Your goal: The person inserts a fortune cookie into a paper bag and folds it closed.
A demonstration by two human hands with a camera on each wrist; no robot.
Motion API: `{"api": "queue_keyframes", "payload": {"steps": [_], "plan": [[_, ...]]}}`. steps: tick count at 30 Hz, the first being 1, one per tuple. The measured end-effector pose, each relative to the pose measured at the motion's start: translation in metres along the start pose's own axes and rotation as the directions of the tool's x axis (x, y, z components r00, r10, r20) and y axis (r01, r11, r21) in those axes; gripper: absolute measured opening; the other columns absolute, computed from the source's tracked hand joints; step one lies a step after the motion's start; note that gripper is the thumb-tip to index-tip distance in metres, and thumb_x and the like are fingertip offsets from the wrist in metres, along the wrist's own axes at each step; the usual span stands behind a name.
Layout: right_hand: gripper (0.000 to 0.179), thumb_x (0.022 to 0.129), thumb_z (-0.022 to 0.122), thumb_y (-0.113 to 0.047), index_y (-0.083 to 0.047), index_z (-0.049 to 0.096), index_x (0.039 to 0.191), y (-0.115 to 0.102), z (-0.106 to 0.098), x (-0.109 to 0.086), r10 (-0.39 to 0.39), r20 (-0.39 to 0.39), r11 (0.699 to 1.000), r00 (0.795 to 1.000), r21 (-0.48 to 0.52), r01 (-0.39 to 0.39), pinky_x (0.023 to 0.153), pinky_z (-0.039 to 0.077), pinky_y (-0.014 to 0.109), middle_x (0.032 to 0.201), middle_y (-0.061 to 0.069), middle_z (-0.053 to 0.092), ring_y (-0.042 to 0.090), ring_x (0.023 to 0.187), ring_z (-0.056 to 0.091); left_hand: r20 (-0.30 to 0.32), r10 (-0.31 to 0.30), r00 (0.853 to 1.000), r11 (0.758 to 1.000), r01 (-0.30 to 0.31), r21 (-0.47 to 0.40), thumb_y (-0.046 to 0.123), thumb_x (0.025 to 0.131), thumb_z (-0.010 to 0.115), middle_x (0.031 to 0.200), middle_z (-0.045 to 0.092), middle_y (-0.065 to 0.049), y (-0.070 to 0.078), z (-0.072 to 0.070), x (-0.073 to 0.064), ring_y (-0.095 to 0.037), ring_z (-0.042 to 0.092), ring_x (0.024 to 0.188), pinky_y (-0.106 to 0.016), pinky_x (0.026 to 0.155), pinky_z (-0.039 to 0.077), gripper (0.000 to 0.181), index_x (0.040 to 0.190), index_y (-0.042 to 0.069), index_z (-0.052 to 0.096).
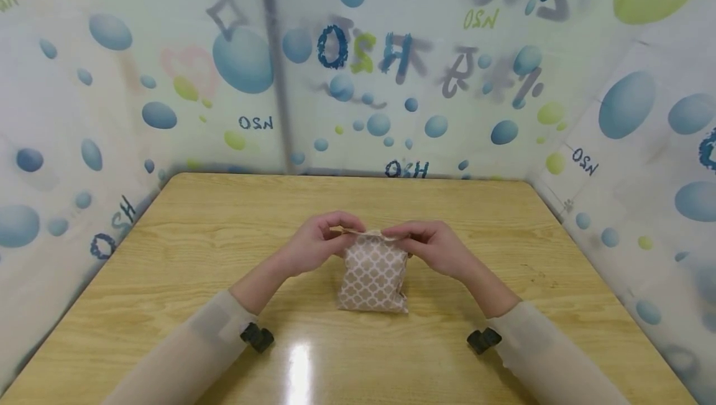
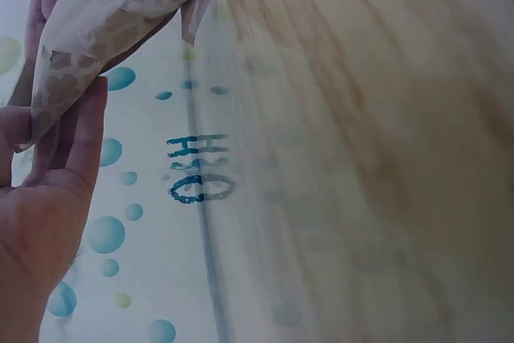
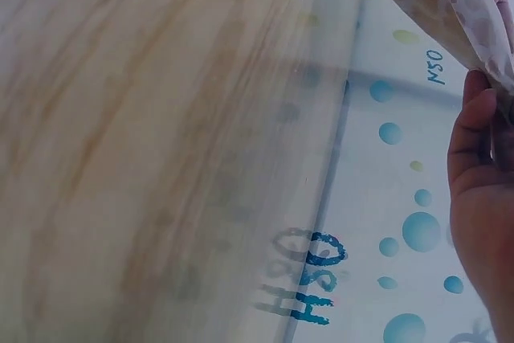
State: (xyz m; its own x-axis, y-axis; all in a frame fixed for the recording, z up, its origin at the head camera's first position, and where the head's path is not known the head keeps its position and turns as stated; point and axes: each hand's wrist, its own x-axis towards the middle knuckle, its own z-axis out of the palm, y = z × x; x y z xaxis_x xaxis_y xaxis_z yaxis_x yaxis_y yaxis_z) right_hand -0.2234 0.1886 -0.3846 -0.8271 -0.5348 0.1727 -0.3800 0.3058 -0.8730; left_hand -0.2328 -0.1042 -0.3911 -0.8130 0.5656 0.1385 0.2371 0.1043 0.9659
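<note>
A small tan paper bag [image 1: 373, 274] with a white lattice pattern stands upright on the table, its top edge pinched at both corners. My left hand [image 1: 317, 243] grips the top left corner between thumb and fingers. At the top right corner, my right hand [image 1: 436, 246] pinches the rim the same way. The left wrist view has the bag [image 2: 120, 14] slanting above the left hand [image 2: 48, 198]. In the right wrist view, the bag [image 3: 442, 6] reaches down to the fingers of the right hand [image 3: 486, 174]. What the bag contains is hidden.
The wooden table [image 1: 196, 231] is bounded at the back and sides by a pale curtain [image 1: 335, 119] printed with blue and green drops and letters. Black clips, one [image 1: 257, 336] at the left cuff and one [image 1: 483, 340] at the right, sit near the wrists.
</note>
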Motion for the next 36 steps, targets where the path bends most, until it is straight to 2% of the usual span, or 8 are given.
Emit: {"api": "queue_keyframes", "payload": {"steps": [4,11,15,21,24,27,31,36], "plan": [[0.028,0.102,0.062,-0.014,-0.019,0.072,0.127,-0.002,0.001,0.000,-0.028,0.029,0.999,0.999,-0.022,0.028,0.075,0.059,0.040,0.124,0.002,0.072,0.012,0.091,0.067,-0.009,0.000,1.000,0.998,0.001,0.069,0.006,0.100,0.059,0.122,0.068,-0.005,0.002,0.001,0.000,-0.022,0.068,0.098,-0.036,0.079,0.060,0.019,0.112,0.014,0.073],[0.027,0.102,0.061,-0.013,-0.017,0.072,0.127,-0.003,0.002,0.001,-0.054,0.042,0.996,0.998,-0.063,0.056,0.074,0.057,0.030,0.122,0.003,0.073,0.013,0.090,0.066,-0.083,-0.049,0.995,0.988,0.060,0.140,0.035,0.100,0.066,0.111,0.070,0.002,0.008,0.012,0.004,-0.020,0.064,0.092,-0.034,0.075,0.055,0.015,0.108,0.023,0.071],[0.028,0.102,0.060,-0.013,-0.021,0.073,0.126,-0.005,0.002,0.001,-0.029,0.032,0.995,0.999,-0.099,0.032,0.068,0.052,0.026,0.123,0.000,0.072,0.016,0.083,0.060,-0.090,-0.022,0.996,0.986,0.036,0.161,0.025,0.099,0.068,0.111,0.070,0.002,0.011,0.018,0.007,-0.019,0.065,0.093,-0.032,0.073,0.056,0.009,0.108,0.021,0.070],[0.028,0.103,0.060,-0.034,-0.030,0.067,0.130,-0.011,0.005,0.004,0.075,-0.013,0.991,0.997,-0.111,-0.076,0.076,0.058,0.046,0.111,-0.003,0.072,0.022,0.088,0.063,-0.114,0.043,0.993,0.981,-0.020,0.194,0.012,0.096,0.070,0.107,0.071,0.001,0.015,0.026,0.007,-0.016,0.068,0.102,-0.031,0.079,0.058,0.011,0.106,0.018,0.069],[0.019,0.098,0.066,-0.043,-0.031,0.072,0.112,-0.012,0.009,0.007,0.099,-0.031,0.981,0.995,-0.162,-0.103,0.068,0.057,0.039,0.094,-0.005,0.071,0.020,0.078,0.062,-0.125,0.058,0.990,0.978,-0.031,0.208,0.011,0.096,0.070,0.106,0.071,0.001,0.017,0.030,0.006,-0.015,0.068,0.101,-0.029,0.076,0.057,0.014,0.107,0.018,0.068],[0.011,0.098,0.068,-0.037,-0.028,0.075,0.100,-0.015,0.011,0.008,0.074,-0.035,0.977,0.997,-0.197,-0.079,0.060,0.051,0.029,0.087,-0.004,0.070,0.019,0.071,0.057,-0.132,0.040,0.990,0.976,-0.010,0.219,0.014,0.097,0.070,0.105,0.071,0.002,0.018,0.032,0.006,-0.017,0.068,0.090,-0.028,0.068,0.056,0.016,0.112,0.019,0.068],[0.012,0.097,0.069,-0.035,-0.025,0.075,0.102,-0.017,0.013,0.008,0.060,-0.053,0.979,0.997,-0.193,-0.069,0.058,0.049,0.027,0.090,-0.004,0.071,0.018,0.069,0.055,-0.151,0.027,0.988,0.964,0.014,0.265,0.021,0.097,0.071,0.103,0.071,0.005,0.018,0.031,0.007,-0.018,0.063,0.077,-0.028,0.064,0.054,0.014,0.111,0.023,0.072],[0.011,0.097,0.071,-0.032,-0.025,0.076,0.103,-0.019,0.014,0.008,0.063,-0.055,0.980,0.996,-0.186,-0.072,0.061,0.051,0.027,0.097,-0.005,0.073,0.017,0.074,0.059,-0.165,0.041,0.986,0.961,0.006,0.276,0.021,0.097,0.071,0.104,0.072,0.005,0.018,0.031,0.008,-0.016,0.060,0.077,-0.027,0.063,0.052,0.013,0.110,0.022,0.075]]}}
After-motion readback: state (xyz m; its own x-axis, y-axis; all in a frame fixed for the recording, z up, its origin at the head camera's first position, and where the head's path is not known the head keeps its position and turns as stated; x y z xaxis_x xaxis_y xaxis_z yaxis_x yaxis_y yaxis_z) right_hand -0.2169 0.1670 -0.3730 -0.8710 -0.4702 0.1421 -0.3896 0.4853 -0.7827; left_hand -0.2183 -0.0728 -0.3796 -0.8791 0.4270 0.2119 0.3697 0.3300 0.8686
